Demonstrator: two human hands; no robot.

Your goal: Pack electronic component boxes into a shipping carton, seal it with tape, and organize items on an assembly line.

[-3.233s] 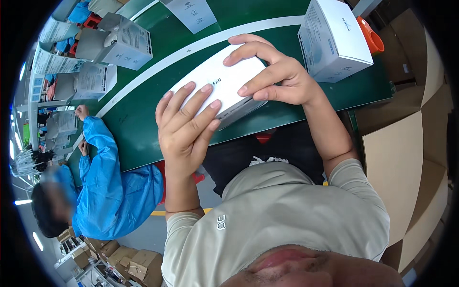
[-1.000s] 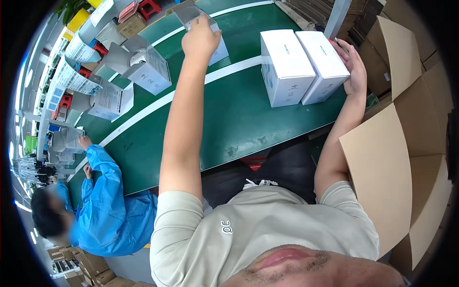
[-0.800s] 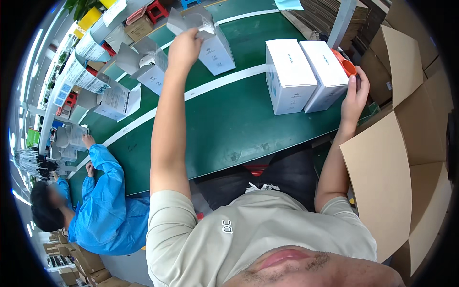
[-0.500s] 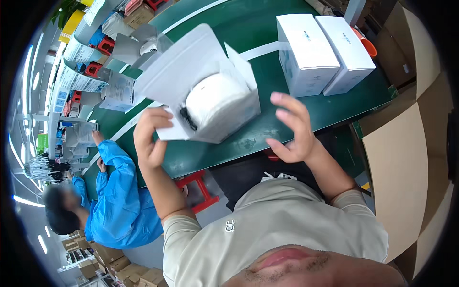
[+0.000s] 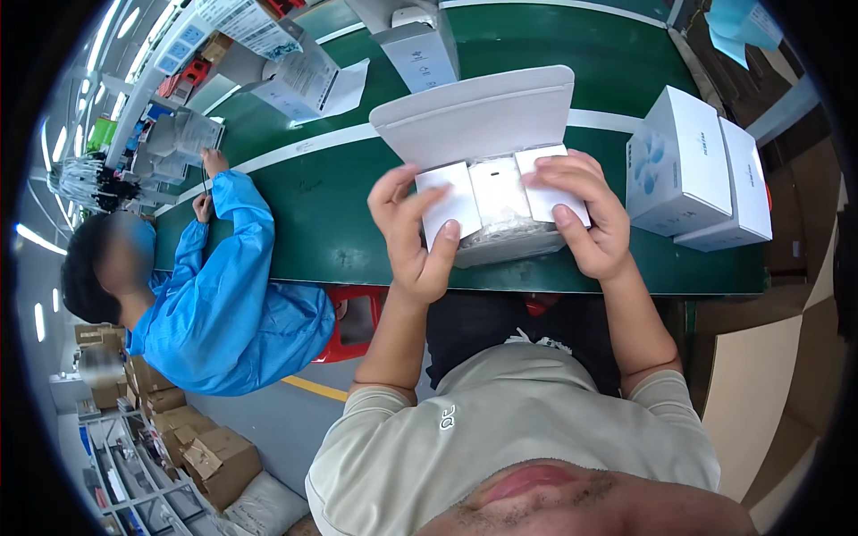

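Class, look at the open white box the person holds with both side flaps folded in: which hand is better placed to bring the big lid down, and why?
Probably the right hand. Its fingers lie across the right flap at the box's far edge, just under the raised lid. The left hand sits lower, thumb pressing the left flap.

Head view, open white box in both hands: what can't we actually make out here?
- Contents of the open white box: head view, two side flaps folded in and a clear wrap blur it; the item is unidentifiable.
- Box front and underside: head view, hidden behind the left hand and right hand.
- Closed white boxes: head view, print too small to tell.
- Far boxes on the green conveyor belt: cut off by the top edge.
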